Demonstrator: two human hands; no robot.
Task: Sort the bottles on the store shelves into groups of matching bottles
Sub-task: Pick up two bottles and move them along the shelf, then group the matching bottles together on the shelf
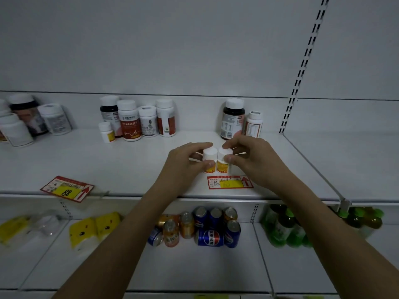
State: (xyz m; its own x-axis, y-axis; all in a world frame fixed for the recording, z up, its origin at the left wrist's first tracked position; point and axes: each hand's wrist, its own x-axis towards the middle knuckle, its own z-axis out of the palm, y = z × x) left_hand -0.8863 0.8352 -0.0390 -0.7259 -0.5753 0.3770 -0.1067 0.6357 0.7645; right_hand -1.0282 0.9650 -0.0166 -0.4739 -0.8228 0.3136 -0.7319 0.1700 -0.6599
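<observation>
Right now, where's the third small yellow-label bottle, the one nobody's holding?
In the head view, the small yellow-label bottle stands left of centre on the upper shelf, directly in front-left of the red-label bottle.

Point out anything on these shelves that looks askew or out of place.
The red price tag at the upper shelf's front edge sits crooked, unlike the straight one. Below, one blue can lies on its side among upright cans.

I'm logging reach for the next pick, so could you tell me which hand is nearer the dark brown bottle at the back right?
Right. The right hand sits just in front of the dark brown bottle; the left hand is farther off, to its front-left.
</observation>
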